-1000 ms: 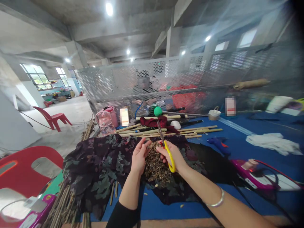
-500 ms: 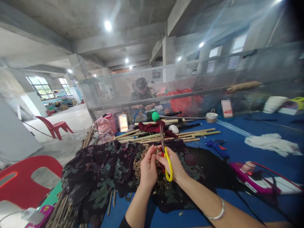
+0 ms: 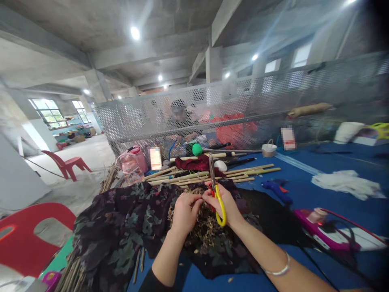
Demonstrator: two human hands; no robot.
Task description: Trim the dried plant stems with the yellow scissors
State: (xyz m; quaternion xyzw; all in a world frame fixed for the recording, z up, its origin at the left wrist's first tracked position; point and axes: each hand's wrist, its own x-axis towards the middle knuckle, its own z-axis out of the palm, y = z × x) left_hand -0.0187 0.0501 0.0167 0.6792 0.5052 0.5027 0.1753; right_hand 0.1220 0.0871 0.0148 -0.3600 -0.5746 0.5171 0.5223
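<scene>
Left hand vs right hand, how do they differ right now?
The right hand grips yellow scissors, blades pointing up; the left hand holds no tool, fingers curled. The right wrist wears a bangle; the left arm shows a black sleeve. Both sit over the dried pile on the floral cloth, fingertips nearly meeting.

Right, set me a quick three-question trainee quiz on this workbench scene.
1. What does the right hand hold?
A) a glue gun
B) yellow-handled scissors
C) a bottle
2. True or false: the pile of dried plant bits under the left hand lies on a dark floral cloth.
3. Fill in: the ball beyond the bamboo sticks is coloured ____.
Key: 1 B; 2 true; 3 green.
</scene>
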